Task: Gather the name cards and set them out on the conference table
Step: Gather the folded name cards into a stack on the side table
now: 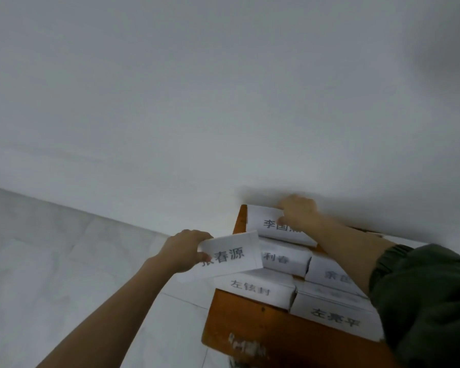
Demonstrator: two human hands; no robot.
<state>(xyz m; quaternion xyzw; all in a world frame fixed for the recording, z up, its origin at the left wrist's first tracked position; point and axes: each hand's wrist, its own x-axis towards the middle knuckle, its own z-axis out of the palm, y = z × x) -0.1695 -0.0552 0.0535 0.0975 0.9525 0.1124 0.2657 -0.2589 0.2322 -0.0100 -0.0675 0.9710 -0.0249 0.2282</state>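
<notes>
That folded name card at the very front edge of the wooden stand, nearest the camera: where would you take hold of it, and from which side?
Judging by its shape, the front name card is a folded paper tent lying flat on the wooden stand. I would pinch its open left end, coming from the left, since the sleeve covers its right end. A light grip seems wise, as the paper could crush.

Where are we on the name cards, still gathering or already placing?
Still gathering. Done: the left hand holds one card lifted clear of the wooden stand. In hand: the right hand has its grip on the rear card, which still lies on the pile. Left: at least four more cards on the stand. No conference table is in view, so nothing is set out.
</notes>
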